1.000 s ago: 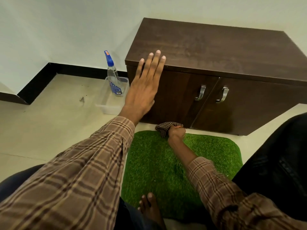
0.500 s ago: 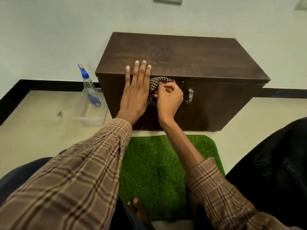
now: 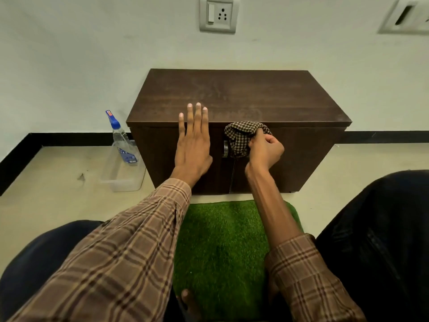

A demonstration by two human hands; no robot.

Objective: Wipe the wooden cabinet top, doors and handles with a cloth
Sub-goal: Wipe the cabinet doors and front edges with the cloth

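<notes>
A low dark wooden cabinet (image 3: 243,96) stands against the wall with two front doors. My left hand (image 3: 193,141) lies flat and open against the left door, fingertips over the top's front edge. My right hand (image 3: 264,151) grips a bunched brown checked cloth (image 3: 242,135) and presses it against the top of the doors where they meet. The cloth covers the right door's handle. The left door's metal handle (image 3: 225,148) shows just left of the cloth.
A spray bottle (image 3: 120,139) with a blue top stands in a clear plastic tub (image 3: 123,180) left of the cabinet. A green grass mat (image 3: 222,242) lies on the floor before it. My knees frame the view. A wall socket (image 3: 218,15) sits above.
My right hand rose with the cloth from the mat to the upper door fronts, then shifted right over the handles. My left hand stayed on the left door. The view tilted up.
</notes>
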